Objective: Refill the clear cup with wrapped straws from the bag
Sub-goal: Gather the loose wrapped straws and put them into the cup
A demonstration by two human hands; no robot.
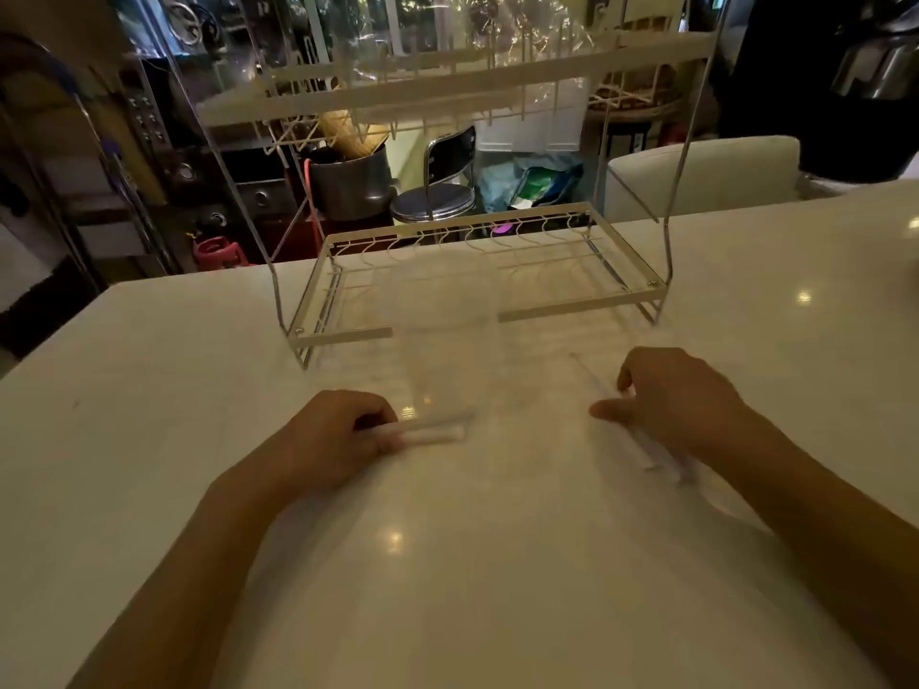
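Both hands blurred: left hand grip pinching wrapped straws, right hand grip unclear, clear cup faint.

One head-worn view — looking forward and down, close over the white table.

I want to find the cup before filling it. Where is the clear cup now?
In the head view the clear cup stands mid-table, just before the white rack, between and slightly beyond the left hand and right hand.
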